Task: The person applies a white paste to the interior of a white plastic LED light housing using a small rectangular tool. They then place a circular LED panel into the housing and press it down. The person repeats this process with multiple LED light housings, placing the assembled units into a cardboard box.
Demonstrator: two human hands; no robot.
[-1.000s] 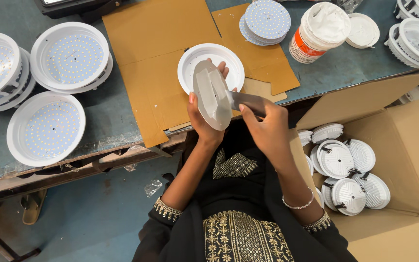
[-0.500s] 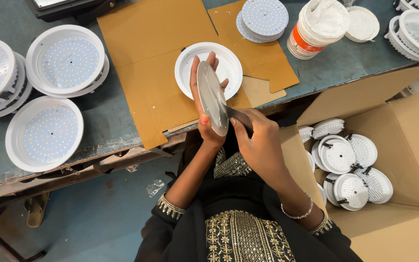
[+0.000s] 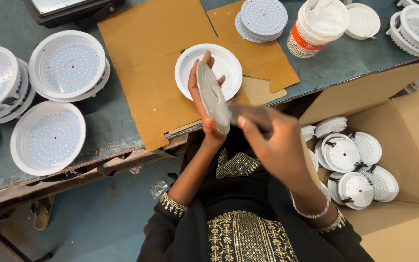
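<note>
A: Obs. Left hand [image 3: 204, 104] holds the round grey disc [image 3: 213, 97] on edge, fingers curled round its far rim, thumb at the near rim. Disc sits just in front of the empty white housing [image 3: 208, 72], above the table's near edge

B: Right hand?

A: Right hand [image 3: 267, 140] is closed around a flat blade tool [image 3: 248, 114], tip laid against the disc's face. The hand is blurred, so the exact contact point cannot be told

B: Risks?

A: Judgement: the disc is pinched only at its rim, so a hard push from the blade could tip it out of the fingers, and it would fall past the housing toward the floor. A slip of the blade could also meet the left thumb

B: Nearby hazards?

A: Open tub of white paste [image 3: 316, 24] stands right of the housing, beyond the stack of LED boards [image 3: 263, 18]; a wide swing of the elbow could knock either
</note>
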